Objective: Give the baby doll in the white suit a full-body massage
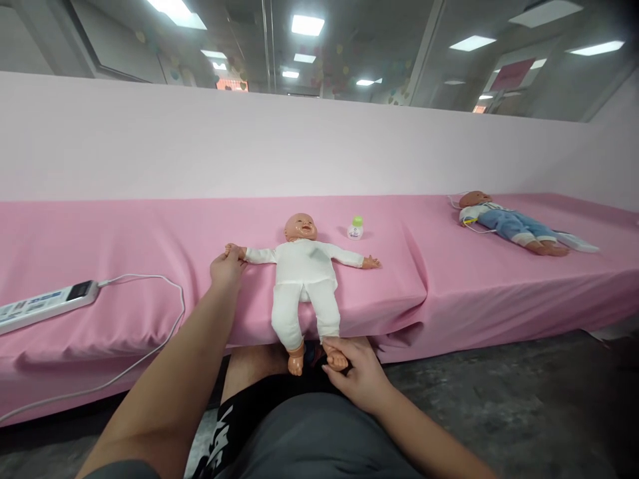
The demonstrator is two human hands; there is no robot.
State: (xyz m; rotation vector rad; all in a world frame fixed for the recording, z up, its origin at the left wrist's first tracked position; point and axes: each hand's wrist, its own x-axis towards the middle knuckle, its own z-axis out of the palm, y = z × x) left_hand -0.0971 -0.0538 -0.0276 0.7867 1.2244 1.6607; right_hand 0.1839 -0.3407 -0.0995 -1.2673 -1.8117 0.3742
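Note:
A baby doll with a white cloth body lies on its back on the pink-covered table, arms spread, its feet hanging past the front edge. My left hand is closed on the doll's hand at the left end of its outstretched arm. Down at the front edge, my right hand grips the doll's foot on the right, fingers around the ankle and thumb near the toes. Behind the doll's other arm stands a small clear bottle with a green cap.
On the left lies a white power strip, its white cable running over the front edge. A second doll in blue trousers lies at the right. A white wall with windows above stands behind the table.

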